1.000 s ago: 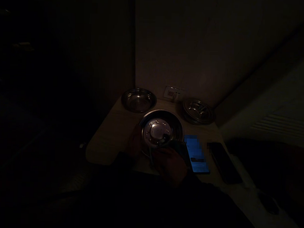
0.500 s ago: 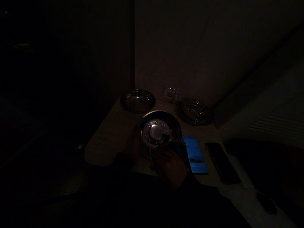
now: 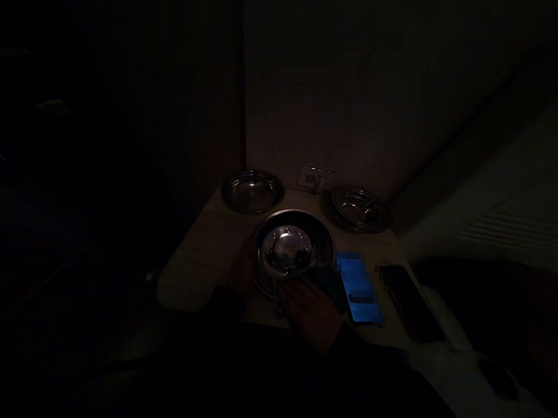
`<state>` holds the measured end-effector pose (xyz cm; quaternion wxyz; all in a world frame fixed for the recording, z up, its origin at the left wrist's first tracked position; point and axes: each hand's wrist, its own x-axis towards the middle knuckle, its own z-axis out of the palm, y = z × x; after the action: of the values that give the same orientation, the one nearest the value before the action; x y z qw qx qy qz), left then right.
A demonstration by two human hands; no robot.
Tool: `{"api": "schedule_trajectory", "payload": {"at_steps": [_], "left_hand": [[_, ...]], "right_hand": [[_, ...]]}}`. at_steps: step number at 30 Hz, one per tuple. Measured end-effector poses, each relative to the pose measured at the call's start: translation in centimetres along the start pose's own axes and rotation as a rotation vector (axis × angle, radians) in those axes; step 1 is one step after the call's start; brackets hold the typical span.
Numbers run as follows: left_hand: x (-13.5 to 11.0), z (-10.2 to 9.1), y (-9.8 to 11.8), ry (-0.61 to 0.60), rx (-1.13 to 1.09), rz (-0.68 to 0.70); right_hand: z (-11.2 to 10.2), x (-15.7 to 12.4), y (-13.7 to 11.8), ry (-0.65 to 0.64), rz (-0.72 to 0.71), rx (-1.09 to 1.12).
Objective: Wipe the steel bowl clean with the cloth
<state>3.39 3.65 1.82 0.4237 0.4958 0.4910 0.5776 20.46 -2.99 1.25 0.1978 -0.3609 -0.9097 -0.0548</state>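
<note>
The picture is very dark. A round steel bowl [image 3: 287, 249] with a shiny flat bottom sits at the middle of a small light table, near its front edge. Around the bowl's left rim is my left hand [image 3: 244, 267], its fingers mostly lost in shadow. My right hand [image 3: 309, 310] presses a dark cloth [image 3: 329, 284] against the near rim, fingers close together. Part of the cloth hangs over the bowl's right edge.
Behind the bowl stand another steel bowl [image 3: 253, 193] and a stack of steel compartment plates [image 3: 361, 209]. To the right lie a lit phone [image 3: 361, 291] and a dark phone [image 3: 413, 304]. A socket [image 3: 315, 177] is on the wall. A small dark object [image 3: 498, 378] lies at lower right.
The whole view has shifted slightly, with the table things a little lower in the picture. Both hands keep their places at the bowl, the cloth still under my right hand.
</note>
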Motion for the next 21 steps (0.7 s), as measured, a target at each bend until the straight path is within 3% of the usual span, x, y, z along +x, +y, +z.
{"api": "schedule_trajectory", "payload": {"at_steps": [5,8,12,21], "left_hand": [[0.0,0.2,-0.8,0.028,-0.067,-0.042],[0.2,0.0,-0.9,0.066,-0.024,-0.079],[0.2,0.0,-0.6,0.009,-0.021,-0.049],[-0.1,0.1,0.4,-0.01,-0.085,-0.078]], "right_hand": [[-0.9,-1.5,1.9,-0.017,-0.055,-0.051],[-0.8,-1.3,1.9,0.004,-0.058,-0.05],[-1.4,-1.1,1.4,0.027,-0.062,-0.11],[-3.8,-1.7,1.2,0.057,0.22,-0.193]]}}
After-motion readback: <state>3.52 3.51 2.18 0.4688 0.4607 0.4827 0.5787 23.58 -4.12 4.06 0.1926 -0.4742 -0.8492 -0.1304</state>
